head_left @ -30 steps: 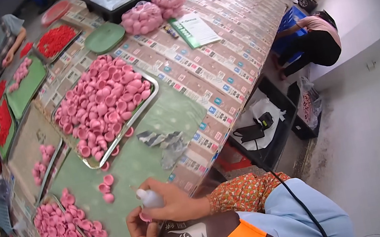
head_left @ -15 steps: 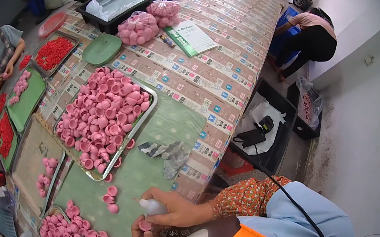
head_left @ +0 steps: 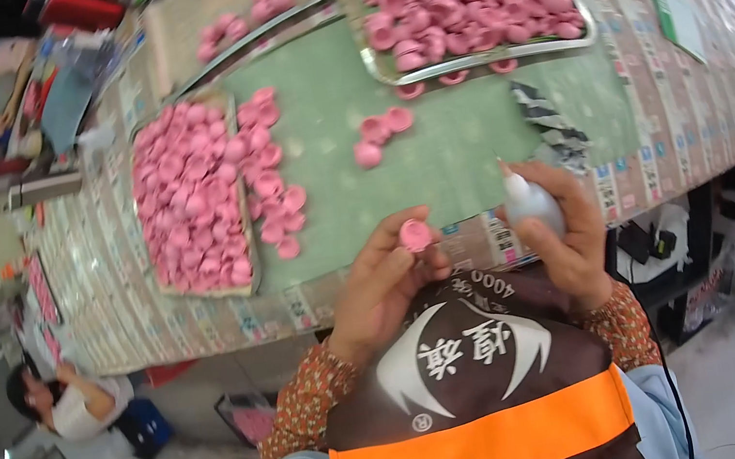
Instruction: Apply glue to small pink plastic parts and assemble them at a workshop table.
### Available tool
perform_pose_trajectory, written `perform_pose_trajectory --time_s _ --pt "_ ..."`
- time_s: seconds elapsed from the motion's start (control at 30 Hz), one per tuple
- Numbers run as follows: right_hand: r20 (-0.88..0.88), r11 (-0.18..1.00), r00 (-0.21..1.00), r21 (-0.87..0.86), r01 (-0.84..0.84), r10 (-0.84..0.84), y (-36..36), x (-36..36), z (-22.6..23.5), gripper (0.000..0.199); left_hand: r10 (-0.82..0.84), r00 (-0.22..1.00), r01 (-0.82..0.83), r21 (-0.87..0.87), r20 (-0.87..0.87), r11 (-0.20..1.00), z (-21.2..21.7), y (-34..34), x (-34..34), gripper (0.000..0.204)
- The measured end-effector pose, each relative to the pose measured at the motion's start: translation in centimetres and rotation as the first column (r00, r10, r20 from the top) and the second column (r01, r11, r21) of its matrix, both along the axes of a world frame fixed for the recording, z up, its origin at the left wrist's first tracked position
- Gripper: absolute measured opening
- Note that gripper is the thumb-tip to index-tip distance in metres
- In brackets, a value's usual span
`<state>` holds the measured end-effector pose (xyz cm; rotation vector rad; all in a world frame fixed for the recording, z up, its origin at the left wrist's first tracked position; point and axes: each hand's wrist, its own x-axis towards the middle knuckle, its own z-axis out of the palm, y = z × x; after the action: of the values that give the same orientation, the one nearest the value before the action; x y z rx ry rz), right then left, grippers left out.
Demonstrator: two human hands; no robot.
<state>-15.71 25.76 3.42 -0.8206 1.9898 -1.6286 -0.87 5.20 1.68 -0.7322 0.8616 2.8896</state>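
Pinching a pink cap (head_left: 414, 235) between fingertips, left hand (head_left: 384, 284) is clamped on it; right hand (head_left: 564, 229) beside it grips a small white bottle (head_left: 531, 206).

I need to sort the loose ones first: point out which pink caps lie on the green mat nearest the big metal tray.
The small cluster of three pink caps lying alone mid-mat, just below the metal tray; the other loose caps spread beside the left tray.

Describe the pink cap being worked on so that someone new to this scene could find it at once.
Start at the green mat on the long table, then drop to its near edge, where the person's two hands meet. The pink cap sits in the fingertips of the left hand, beside the small white bottle in the right hand. Unlike the other pink caps, it is lifted off the table.
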Motion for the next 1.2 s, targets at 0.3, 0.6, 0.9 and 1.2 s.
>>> perform_pose_trajectory --time_s 0.3,0.6,0.9,1.2 --pt "-0.055 0.974 0.977 -0.09 -0.209 0.205 0.1 1.4 0.5 0.05 -0.034 0.999 0.036 0.141 -0.022 0.989 0.4 -0.2 1.3 0.059" --pt "-0.311 0.965 0.924 -0.062 -0.256 0.225 -1.3 1.5 2.8 0.042 -0.053 0.999 0.054 0.1 -0.005 0.994 0.6 0.0 1.4 0.057" --pt "-0.35 0.956 0.905 -0.074 -0.285 0.243 -1.5 1.3 2.6 0.039 -0.078 0.997 0.077 0.088 0.015 0.993 0.7 0.2 1.4 0.054" --pt "-0.353 0.954 0.904 -0.088 -0.288 0.24 -1.7 1.5 2.2 0.037 -0.097 0.995 0.094 0.07 0.035 0.993 0.9 0.4 1.3 0.053"
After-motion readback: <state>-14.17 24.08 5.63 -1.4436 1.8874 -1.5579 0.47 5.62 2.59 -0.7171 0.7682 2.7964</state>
